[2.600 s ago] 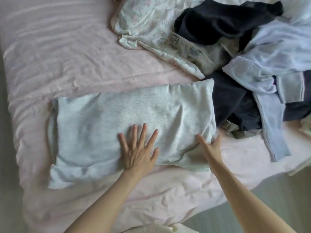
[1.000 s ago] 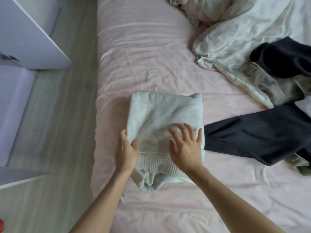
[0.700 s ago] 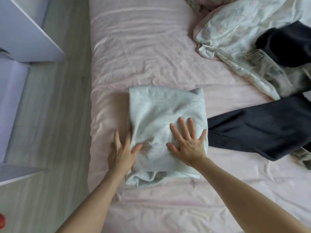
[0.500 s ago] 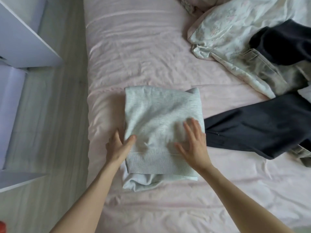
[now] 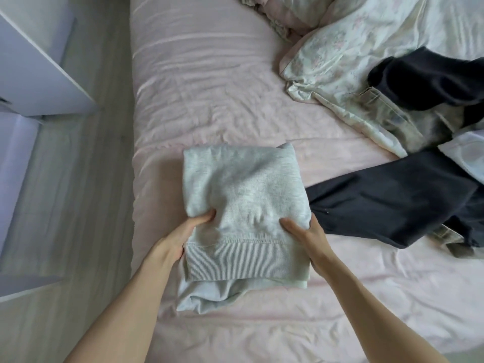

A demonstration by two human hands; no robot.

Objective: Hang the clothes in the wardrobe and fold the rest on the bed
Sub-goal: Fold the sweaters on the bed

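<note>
1. Since half a second ago both hands have left the top of the folded grey sweatshirt (image 5: 243, 200), where their fingers lay flat, and gone to its two sides; the garment itself sits on the same patch of sheet.
2. I see my left hand (image 5: 178, 241) gripping the sweatshirt's left edge: the thumb presses into the top layer, the other fingers are tucked under the fabric and hidden.
3. My right hand (image 5: 305, 235) holds the right edge the same way, thumb on top, fingers wrapped round the side and out of sight.
4. The sweatshirt is folded into a rough square with the ribbed hem (image 5: 238, 262) facing me; a looser bunched layer sticks out below the hem, at the near left corner.
5. It lies on the pink sheet of the bed (image 5: 209, 87), close to the bed's left side.
6. Just right of it, touching its right edge, stretches a dark navy garment (image 5: 392, 195).
7. Further right and up the bed lies a pile: a pale floral cloth (image 5: 340, 53), a black item (image 5: 429, 79) on top of it, an olive-grey piece (image 5: 408, 124) and a white piece (image 5: 466, 155) at the frame's edge.
8. Left of the bed I see grey wooden floor (image 5: 86, 179) and white furniture panels (image 5: 31, 74).
</note>
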